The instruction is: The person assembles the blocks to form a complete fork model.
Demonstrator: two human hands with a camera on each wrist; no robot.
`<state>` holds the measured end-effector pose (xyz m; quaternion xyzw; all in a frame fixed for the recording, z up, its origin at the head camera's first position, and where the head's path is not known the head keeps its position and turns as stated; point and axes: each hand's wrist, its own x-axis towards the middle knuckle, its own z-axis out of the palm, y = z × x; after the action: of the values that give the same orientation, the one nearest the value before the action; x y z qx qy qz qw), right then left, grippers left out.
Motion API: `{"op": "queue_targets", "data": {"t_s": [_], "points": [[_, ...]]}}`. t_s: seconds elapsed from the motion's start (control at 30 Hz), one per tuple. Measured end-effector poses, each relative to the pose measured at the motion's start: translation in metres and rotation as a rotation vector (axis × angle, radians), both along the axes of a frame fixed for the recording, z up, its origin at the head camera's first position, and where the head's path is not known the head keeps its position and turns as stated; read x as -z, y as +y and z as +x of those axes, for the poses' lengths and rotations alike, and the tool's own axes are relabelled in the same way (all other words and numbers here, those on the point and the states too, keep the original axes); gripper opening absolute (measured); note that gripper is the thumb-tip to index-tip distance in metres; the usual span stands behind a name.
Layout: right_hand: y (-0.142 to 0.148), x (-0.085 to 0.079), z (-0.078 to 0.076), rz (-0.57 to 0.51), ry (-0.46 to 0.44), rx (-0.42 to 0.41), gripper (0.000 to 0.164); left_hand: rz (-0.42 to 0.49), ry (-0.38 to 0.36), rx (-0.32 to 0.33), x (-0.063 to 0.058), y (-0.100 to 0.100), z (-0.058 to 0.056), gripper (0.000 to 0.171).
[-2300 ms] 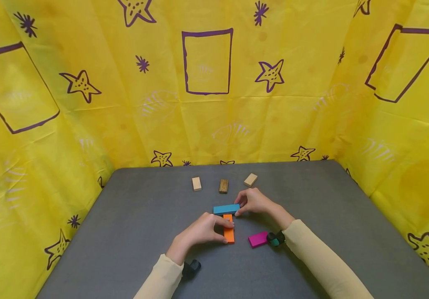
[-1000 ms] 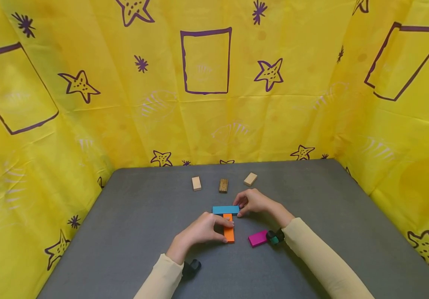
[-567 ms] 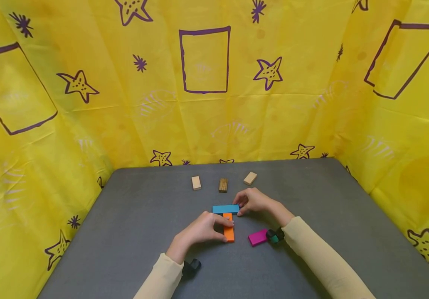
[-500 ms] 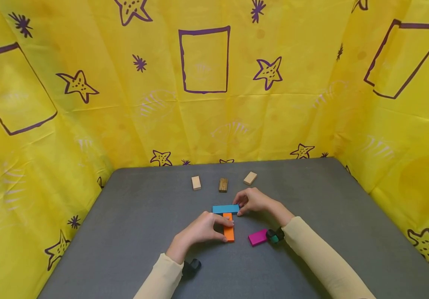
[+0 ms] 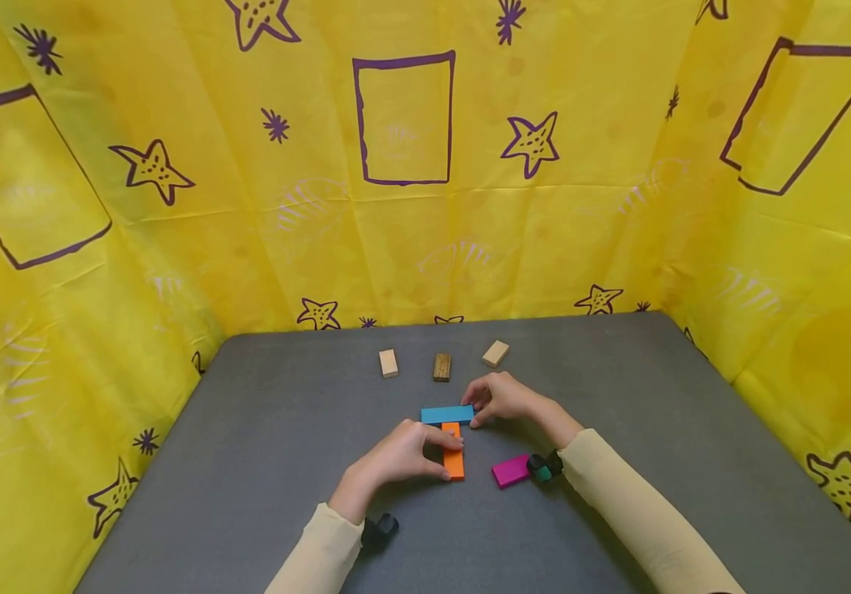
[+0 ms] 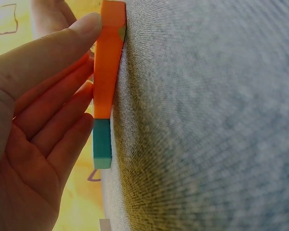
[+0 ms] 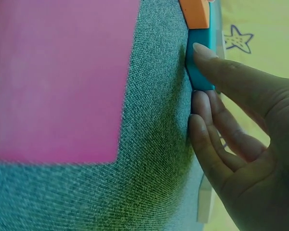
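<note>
My left hand (image 5: 405, 455) holds an orange rectangular block (image 5: 454, 470) lying lengthwise away from me, thumb on its near part and fingers along its far side. Across the far end of that block lies a blue block (image 5: 444, 415); together they form a T. In the left wrist view the orange block (image 6: 105, 77) meets the blue block (image 6: 102, 138) end to side. My right hand (image 5: 505, 398) pinches the blue block's right end; the right wrist view shows the thumb on its near face and the other fingers by its end. A magenta block (image 5: 510, 472) lies flat below the right forearm.
Three small wooden blocks stand in a loose row farther back: a pale one (image 5: 388, 364), a dark brown one (image 5: 442, 367) and another pale one (image 5: 496, 354). The grey table (image 5: 262, 462) is bordered by a yellow patterned cloth (image 5: 411, 247).
The blue block's right end has turned slightly toward me, so it now lies straighter across the orange block's end. For the last second, both hands have stayed put.
</note>
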<state>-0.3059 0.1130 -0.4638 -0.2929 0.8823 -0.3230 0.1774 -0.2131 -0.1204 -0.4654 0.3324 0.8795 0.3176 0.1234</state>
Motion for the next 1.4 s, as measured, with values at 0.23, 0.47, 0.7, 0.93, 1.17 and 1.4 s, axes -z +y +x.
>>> {"op": "queue_targets", "data": {"t_s": [0.23, 0.47, 0.7, 0.93, 1.17, 1.4], "points": [[0.001, -0.002, 0.001, 0.005, -0.008, 0.008, 0.024, 0.005, -0.003, 0.002, 0.001, 0.001, -0.001, 0.045], [0.004, -0.002, 0.002, -0.004, -0.019, 0.006, 0.029, 0.011, -0.003, 0.007, 0.002, 0.002, -0.001, 0.044], [0.013, -0.005, 0.009, -0.063, -0.013, 0.004, 0.043, 0.008, 0.0, 0.005, 0.001, 0.002, -0.001, 0.044], [0.024, -0.013, 0.025, -0.119, 0.053, 0.047, 0.051, 0.01, -0.012, -0.002, 0.0, 0.001, 0.0, 0.044], [0.033, -0.021, 0.045, -0.161, 0.101, 0.113, 0.058, 0.003, -0.027, -0.01, -0.001, 0.0, -0.001, 0.044], [0.045, -0.024, 0.063, -0.175, 0.106, 0.158, 0.057, 0.004, -0.001, -0.014, 0.001, 0.001, -0.001, 0.044]]}}
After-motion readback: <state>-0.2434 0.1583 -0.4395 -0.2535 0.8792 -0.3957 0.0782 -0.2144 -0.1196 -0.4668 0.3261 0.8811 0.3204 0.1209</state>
